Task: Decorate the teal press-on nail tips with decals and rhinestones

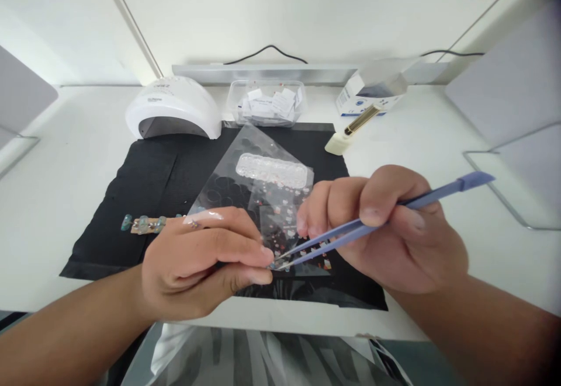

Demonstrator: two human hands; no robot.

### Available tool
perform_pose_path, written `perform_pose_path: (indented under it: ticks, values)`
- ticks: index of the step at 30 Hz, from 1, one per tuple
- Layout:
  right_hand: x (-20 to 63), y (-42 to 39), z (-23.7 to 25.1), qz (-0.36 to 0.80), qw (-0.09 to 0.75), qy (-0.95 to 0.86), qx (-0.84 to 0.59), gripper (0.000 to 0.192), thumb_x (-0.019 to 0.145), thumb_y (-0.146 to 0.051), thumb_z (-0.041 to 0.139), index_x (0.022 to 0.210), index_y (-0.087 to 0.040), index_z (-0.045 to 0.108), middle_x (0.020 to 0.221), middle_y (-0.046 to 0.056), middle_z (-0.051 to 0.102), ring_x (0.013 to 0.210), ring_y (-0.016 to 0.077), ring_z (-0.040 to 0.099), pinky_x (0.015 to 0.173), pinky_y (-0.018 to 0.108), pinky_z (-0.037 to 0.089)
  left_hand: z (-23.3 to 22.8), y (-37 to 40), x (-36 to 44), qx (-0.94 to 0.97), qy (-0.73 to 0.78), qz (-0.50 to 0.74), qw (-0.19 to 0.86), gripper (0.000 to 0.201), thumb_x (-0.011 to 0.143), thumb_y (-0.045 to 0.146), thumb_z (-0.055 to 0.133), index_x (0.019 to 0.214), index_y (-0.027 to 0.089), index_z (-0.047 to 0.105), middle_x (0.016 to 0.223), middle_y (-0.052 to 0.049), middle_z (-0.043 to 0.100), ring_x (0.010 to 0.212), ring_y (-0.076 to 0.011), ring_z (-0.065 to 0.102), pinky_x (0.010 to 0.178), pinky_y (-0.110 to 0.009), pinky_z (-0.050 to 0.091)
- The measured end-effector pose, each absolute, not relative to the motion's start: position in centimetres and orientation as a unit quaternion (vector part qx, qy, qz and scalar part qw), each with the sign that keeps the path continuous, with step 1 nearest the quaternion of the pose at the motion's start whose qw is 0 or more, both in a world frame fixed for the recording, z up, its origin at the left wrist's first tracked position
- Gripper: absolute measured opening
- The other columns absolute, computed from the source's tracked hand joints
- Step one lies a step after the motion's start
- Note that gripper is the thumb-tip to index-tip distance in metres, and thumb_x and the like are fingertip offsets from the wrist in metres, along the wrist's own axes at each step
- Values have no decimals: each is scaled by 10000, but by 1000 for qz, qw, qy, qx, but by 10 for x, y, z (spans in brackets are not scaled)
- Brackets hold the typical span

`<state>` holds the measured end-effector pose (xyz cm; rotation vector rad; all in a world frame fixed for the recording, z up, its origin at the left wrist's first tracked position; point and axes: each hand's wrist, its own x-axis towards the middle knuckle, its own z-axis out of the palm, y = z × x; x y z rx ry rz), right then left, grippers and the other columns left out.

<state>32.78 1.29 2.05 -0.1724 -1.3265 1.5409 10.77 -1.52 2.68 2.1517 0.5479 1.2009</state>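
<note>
- The right hand (pixel 394 228) pinches lilac tweezers (pixel 372 225), their tips nearly closed over the sticker sheet (pixel 289 240) on the black mat (pixel 144 199).
- The left hand (pixel 197 263) pinches something small, hidden, touching the tweezer tips.
- A decorated nail strip (pixel 142 223) lies on the mat's left part.
- A white nail lamp (pixel 173 108) stands behind the mat.

Tweezers (pixel 377 216): lavender-blue, silver tips. Mat (pixel 144 193): black. Table (pixel 65 158): white. Nail lamp (pixel 175 108): glossy white, grey opening. Sticker sheet (pixel 280 222): clear, dotted with small white, red, pink motifs. Gem strip (pixel 272 170): pearly white, sparkly. Nail tips on stick (pixel 142 223): teal-blue with pale patches, tan stick. Clear tub (pixel 267 103): white paper slips. Box (pixel 363 97): white, blue print. Brush (pixel 350 132): cream handle, gold ferrule. Cable (pixel 267 52): black.
</note>
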Motion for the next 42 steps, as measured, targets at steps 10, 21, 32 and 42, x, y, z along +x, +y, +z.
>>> perform_pose_path:
  ticks: [10, 21, 32, 42]
  values:
    - [328, 15, 19, 652, 520, -547, -75, 191, 914, -298, 535, 763, -210, 610, 575, -7, 537, 612, 165, 571, 639, 362, 531, 26, -14, 108, 814, 200, 446, 314, 203, 827, 70, 680, 1021, 125, 652, 763, -60, 653, 709, -149, 654, 640, -290, 591]
    - [326, 13, 22, 649, 531, -538, -84, 191, 900, -285, 546, 722, -229, 588, 561, -12, 528, 611, 174, 578, 614, 358, 534, 25, -16, 108, 812, 209, 448, 311, 193, 833, 84, 679, 1016, 139, 650, 767, -56, 646, 707, -148, 647, 618, -284, 588]
    - [327, 15, 20, 639, 527, -558, -52, 188, 911, -266, 497, 758, -208, 588, 590, -3, 504, 643, 166, 573, 644, 337, 523, 26, -16, 107, 815, 198, 447, 311, 164, 813, 47, 694, 962, 79, 636, 792, -66, 638, 720, -138, 641, 630, -274, 586]
    - [331, 17, 20, 642, 508, -571, -63, 197, 919, -299, 496, 768, -217, 592, 599, -3, 506, 648, 170, 568, 652, 356, 523, 25, -16, 108, 812, 197, 450, 316, 171, 829, 62, 681, 992, 98, 645, 773, -58, 645, 721, -142, 641, 649, -287, 583]
